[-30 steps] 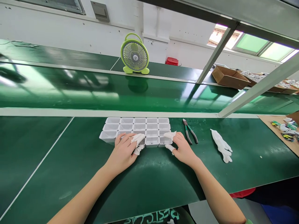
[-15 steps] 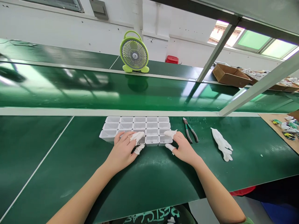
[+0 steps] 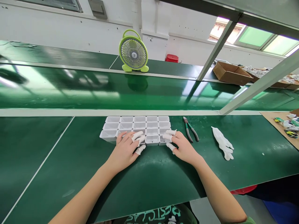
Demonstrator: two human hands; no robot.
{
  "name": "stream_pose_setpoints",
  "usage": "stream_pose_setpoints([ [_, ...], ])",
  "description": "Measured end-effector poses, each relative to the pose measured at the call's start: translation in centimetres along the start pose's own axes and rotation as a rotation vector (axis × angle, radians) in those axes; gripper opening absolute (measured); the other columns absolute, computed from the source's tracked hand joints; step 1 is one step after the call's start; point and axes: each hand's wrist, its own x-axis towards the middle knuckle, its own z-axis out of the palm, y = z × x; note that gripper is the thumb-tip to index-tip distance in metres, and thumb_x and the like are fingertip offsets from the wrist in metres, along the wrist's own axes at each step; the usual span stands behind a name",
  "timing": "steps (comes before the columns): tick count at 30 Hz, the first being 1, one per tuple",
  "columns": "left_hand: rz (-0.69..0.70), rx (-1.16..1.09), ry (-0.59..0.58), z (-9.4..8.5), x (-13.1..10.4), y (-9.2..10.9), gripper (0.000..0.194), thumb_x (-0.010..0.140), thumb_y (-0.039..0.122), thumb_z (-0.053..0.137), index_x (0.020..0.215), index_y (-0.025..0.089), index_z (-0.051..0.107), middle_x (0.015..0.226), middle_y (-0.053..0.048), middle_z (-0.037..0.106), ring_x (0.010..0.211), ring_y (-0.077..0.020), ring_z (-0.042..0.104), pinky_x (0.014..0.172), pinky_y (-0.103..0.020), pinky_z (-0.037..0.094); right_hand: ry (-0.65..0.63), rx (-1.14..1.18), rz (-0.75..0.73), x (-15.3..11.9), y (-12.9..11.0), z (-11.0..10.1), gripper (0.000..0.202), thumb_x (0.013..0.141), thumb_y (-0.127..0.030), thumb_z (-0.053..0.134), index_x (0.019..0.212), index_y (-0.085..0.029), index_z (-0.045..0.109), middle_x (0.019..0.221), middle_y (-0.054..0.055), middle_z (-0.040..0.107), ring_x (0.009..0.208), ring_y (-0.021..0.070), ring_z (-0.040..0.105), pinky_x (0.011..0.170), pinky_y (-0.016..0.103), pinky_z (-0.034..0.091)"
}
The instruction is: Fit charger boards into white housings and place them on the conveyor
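A block of small white plastic bins [image 3: 152, 139], set in rows, stands on the green bench top. My left hand [image 3: 123, 152] lies over the front bins left of the middle, its fingers apart and the thumb at their front edge. At the front right corner, my right hand [image 3: 183, 147] reaches over a bin, thumb and fingers apart. White coverings wrap several fingertips of both hands. Small dark specks show in a few front bins. Parts of the bins under my fingers are hidden.
Right of the bins lie green-handled pliers [image 3: 191, 130] and a white glove [image 3: 223, 143]. Cardboard with small parts [image 3: 289, 126] sits at the far right. A green fan [image 3: 134, 53], a red container [image 3: 172, 58] and a cardboard box [image 3: 232, 73] occupy the back ledge. A slanted post [image 3: 254, 85] crosses the right.
The fingers of both hands have shifted slightly, so more covered fingertips show. The bins stay in place; the view has tilted a little.
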Motion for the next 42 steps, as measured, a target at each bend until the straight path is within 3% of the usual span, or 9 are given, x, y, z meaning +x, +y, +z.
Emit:
stream_pose_setpoints([
  [8,0.016,0.008,-0.014,0.1,-0.1,0.0,0.021,0.099,0.021,0.050,0.114,0.021,0.065,0.126,-0.011,0.067,0.121,-0.0299,0.057,0.108,-0.052,0.034,-0.050,-0.091,0.018,-0.1,-0.5,0.5,0.024,0.095,-0.014,0.052,0.109,-0.023,0.068,0.134,0.013,0.053,0.121,0.0306,0.047,0.101,0.055,0.051],
  [14,-0.010,-0.001,-0.024,0.3,-0.3,0.0,0.023,0.098,0.022,0.049,0.113,0.024,0.066,0.124,-0.010,0.068,0.122,-0.0294,0.057,0.109,-0.052,0.035,-0.057,-0.098,0.038,-0.1,-0.5,0.7,0.027,0.093,-0.010,0.050,0.108,-0.025,0.066,0.121,0.012,0.057,0.116,0.0302,0.047,0.096,0.054,0.053],
  [20,-0.001,0.022,-0.024,0.4,-0.4,0.0,0.021,0.098,0.019,0.048,0.109,0.022,0.066,0.123,-0.011,0.068,0.122,-0.0294,0.056,0.108,-0.051,0.035,-0.053,-0.100,0.034,-0.1,-0.4,0.9,0.032,0.091,-0.009,0.050,0.114,-0.026,0.065,0.124,0.012,0.056,0.116,0.0315,0.047,0.095,0.055,0.053],
  [30,0.004,0.023,-0.029,0.5,-0.4,0.0,0.024,0.096,0.014,0.049,0.113,0.021,0.064,0.125,-0.012,0.067,0.122,-0.0297,0.056,0.107,-0.050,0.035,-0.017,-0.194,-0.014,-0.2,-0.2,1.4,0.025,0.088,-0.005,0.049,0.098,-0.022,0.063,0.115,0.014,0.055,0.111,0.0322,0.045,0.089,0.054,0.055],
  [35,0.007,0.040,-0.005,0.4,-0.2,0.3,0.022,0.099,0.019,0.047,0.118,0.020,0.060,0.127,-0.013,0.066,0.123,-0.0287,0.055,0.110,-0.049,0.033,0.006,-0.228,-0.050,-0.2,-0.2,1.5,0.028,0.085,-0.003,0.049,0.102,-0.021,0.063,0.119,0.015,0.054,0.116,0.0331,0.043,0.093,0.056,0.054],
  [42,0.036,0.032,0.007,0.0,0.2,0.7,0.028,0.098,0.019,0.050,0.125,0.017,0.055,0.133,-0.017,0.061,0.127,-0.0323,0.052,0.108,-0.052,0.033,0.057,-0.257,-0.099,-0.2,-0.3,1.6,0.026,0.091,-0.011,0.050,0.114,-0.016,0.060,0.132,0.018,0.053,0.125,0.0353,0.042,0.101,0.057,0.050],
])
